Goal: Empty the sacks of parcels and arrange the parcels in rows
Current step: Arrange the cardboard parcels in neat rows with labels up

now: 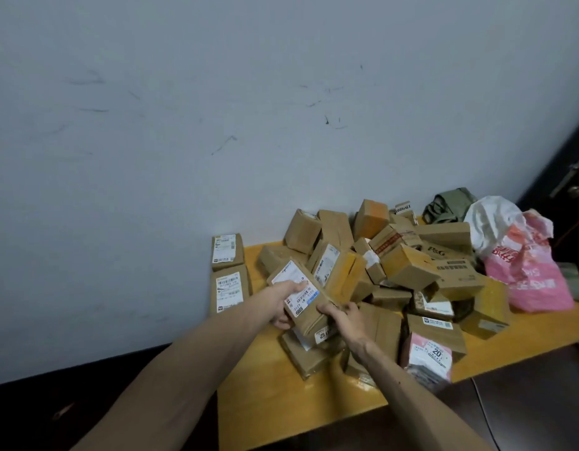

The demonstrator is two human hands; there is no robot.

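A: Hands?
B: Both are gripping 1 box (306, 302): left hand (283, 301) is curling over its label, right hand (342, 320) is clasping its near end.
A: Where is the box sitting?
B: Tilted, at the pile's (402, 255) near left edge, above the table (265, 402). 2 labelled boxes (228, 252) are standing against the wall (184, 125), left of the pile. Pink sack (528, 278) is lying far right.

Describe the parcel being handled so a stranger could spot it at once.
On the yellow table, find the near left edge of the parcel heap. The brown box there, white label with a blue patch, alone is held by the left hand and right hand.
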